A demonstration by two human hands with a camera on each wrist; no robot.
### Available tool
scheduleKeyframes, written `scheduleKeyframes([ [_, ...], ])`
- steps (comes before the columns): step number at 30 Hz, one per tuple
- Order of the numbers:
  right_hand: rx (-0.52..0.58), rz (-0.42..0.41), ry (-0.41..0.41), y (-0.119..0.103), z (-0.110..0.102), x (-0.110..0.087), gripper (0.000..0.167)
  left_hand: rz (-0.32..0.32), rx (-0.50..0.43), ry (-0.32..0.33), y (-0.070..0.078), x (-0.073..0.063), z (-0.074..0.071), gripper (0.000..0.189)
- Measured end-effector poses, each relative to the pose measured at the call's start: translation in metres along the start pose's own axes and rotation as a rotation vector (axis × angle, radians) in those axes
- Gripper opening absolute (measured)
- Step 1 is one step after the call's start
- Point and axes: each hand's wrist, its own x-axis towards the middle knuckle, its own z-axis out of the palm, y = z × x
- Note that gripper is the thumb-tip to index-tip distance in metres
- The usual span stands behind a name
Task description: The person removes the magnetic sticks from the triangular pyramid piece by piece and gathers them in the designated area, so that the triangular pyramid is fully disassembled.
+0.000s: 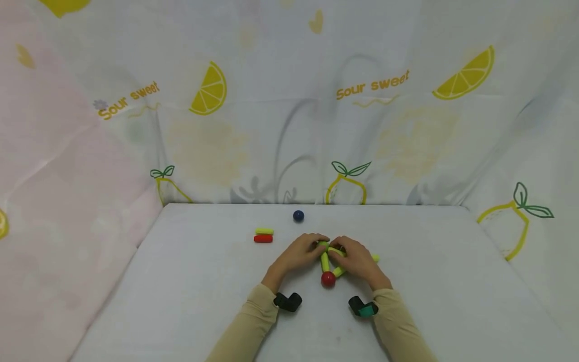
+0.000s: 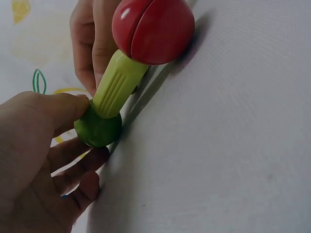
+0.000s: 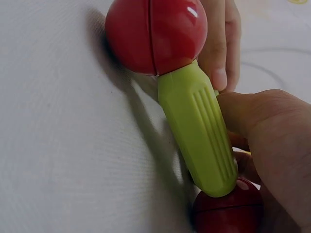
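Holds ball-and-rod frame (image 1: 325, 262) between hands: pinches green ball (image 2: 99, 130) with left hand (image 1: 302, 251), lime rod (image 1: 335, 249) with right hand (image 1: 356, 257). Has two sides joined at red ball (image 1: 328, 279), near side of grip; leaves blue ball (image 1: 298, 216), red rod (image 1: 263, 239), spare rod (image 1: 264, 231) unjoined beyond left hand.

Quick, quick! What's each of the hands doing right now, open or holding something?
Left hand: closed, holding the green ball.
Right hand: closed, pinching a yellow-green rod.
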Motion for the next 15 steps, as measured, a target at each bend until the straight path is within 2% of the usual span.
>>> scheduleKeyframes([
  [9, -0.043, 0.027, 0.046, -0.0022, 0.0063, 0.0009, 0.017, 0.053, 0.013, 0.027, -0.0060, -0.0019, -0.0008, 0.026],
  [15, -0.049, 0.064, 0.091, -0.0028, 0.0049, 0.0004, 0.015, 0.006, 0.007, 0.031, -0.0047, -0.0070, -0.0051, 0.027],
])
